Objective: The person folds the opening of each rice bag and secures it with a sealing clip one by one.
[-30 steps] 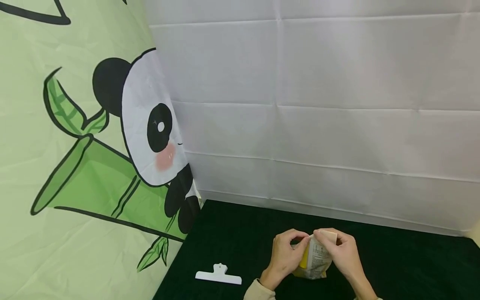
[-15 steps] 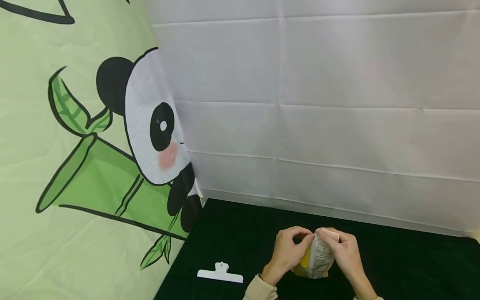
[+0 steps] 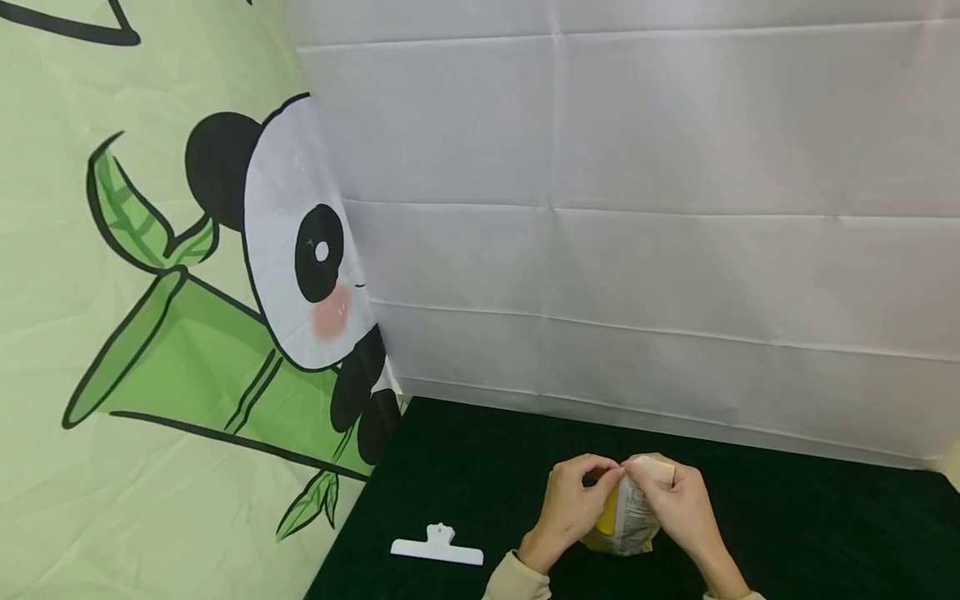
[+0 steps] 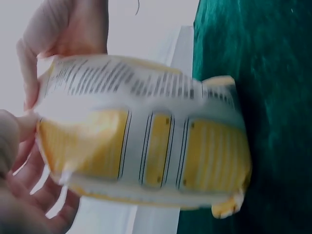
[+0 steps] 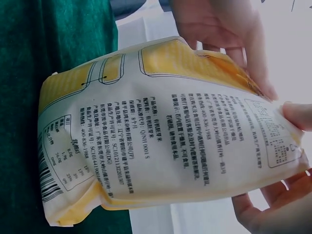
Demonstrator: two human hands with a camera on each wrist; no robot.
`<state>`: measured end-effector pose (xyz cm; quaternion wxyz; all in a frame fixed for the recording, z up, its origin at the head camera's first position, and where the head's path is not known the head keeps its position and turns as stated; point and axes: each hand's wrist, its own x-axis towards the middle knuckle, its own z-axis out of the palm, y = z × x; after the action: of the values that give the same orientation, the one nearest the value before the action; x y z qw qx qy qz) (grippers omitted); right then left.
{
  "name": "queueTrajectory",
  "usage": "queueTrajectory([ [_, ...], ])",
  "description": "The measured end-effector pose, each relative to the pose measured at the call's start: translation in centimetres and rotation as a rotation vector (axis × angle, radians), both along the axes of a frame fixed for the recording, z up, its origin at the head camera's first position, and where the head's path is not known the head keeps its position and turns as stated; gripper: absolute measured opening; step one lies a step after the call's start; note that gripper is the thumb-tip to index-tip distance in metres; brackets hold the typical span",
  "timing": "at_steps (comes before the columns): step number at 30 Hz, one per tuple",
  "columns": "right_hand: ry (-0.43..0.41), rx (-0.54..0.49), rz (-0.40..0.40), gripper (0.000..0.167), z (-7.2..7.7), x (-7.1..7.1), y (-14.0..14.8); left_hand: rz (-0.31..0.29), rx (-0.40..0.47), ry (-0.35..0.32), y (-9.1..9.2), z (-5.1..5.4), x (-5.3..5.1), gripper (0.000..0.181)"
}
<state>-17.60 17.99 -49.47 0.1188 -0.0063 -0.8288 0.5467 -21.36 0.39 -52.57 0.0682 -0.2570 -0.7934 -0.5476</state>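
Observation:
A plump yellow and white bag of rice stands on the dark green cloth, its lower end resting there. My left hand pinches the bag's top edge between thumb and forefinger. Close beside it, my right hand grips the other side of that edge, thumb towards me. The fingertips of both hands nearly meet at the top. In the left wrist view, yellow panels show on the bag's side. Dense printed text and a barcode cover its back in the right wrist view. The right hand partly hides the upper corner.
A white wide-jawed clip lies on the green cloth to the left of the hands. Behind the table hangs a creased white sheet. A green panda-print curtain borders the table's left side.
The left fingertips have shifted slightly towards the right ones along the bag's top edge. Both hands keep their hold, and the bag stays in about the same place. The clip has not moved.

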Motion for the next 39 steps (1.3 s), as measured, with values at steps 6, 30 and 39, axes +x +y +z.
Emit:
queueTrajectory([
  [6, -0.044, 0.007, -0.005, 0.027, -0.1, 0.0, 0.3, -0.079, -0.103, -0.1, -1.3, -0.1, -0.3, 0.029],
  [30, -0.111, -0.078, 0.023, 0.026, -1.2, -0.7, 0.6, -0.076, -0.173, -0.085, -2.6, 0.2, -0.7, 0.02],
  [39, -0.105, -0.096, 0.078, 0.022, -1.5, -0.7, 0.6, -0.016, -0.173, -0.044, -2.4, 0.0, -0.6, 0.012],
])
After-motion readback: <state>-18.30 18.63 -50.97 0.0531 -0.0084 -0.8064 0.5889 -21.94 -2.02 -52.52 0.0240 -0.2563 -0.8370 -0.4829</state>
